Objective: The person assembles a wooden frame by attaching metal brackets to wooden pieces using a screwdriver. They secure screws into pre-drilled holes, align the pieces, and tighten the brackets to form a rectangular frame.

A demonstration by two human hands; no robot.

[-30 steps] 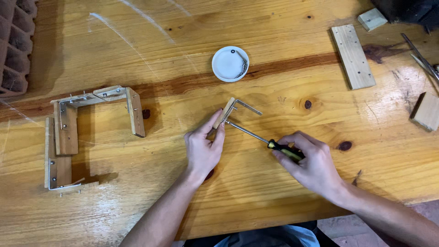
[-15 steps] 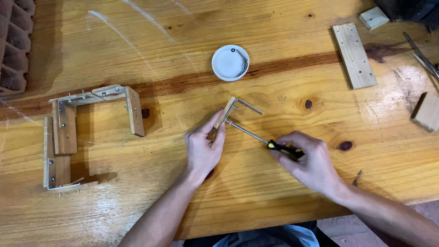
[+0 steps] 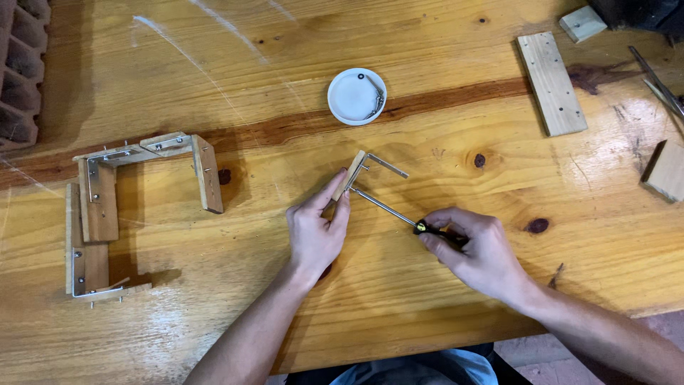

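Observation:
My left hand (image 3: pixel 313 232) pinches a small wooden strip (image 3: pixel 350 175) standing on edge on the table, with a metal angle bracket (image 3: pixel 385 165) sticking out of its right side. My right hand (image 3: pixel 474 249) grips the dark handle of a screwdriver (image 3: pixel 385 207). Its thin steel shaft runs up and left, and the tip meets the strip just below the bracket.
A white dish (image 3: pixel 357 95) with small metal parts lies above the strip. At the left stands a frame of wooden pieces joined by metal brackets (image 3: pixel 107 207). A plank (image 3: pixel 551 83) and wood blocks (image 3: pixel 666 171) lie at the right. The table edge (image 3: pixel 442 342) runs close to me.
Both hands and the screwdriver stay in nearly the same place. The right hand has shifted slightly on the handle.

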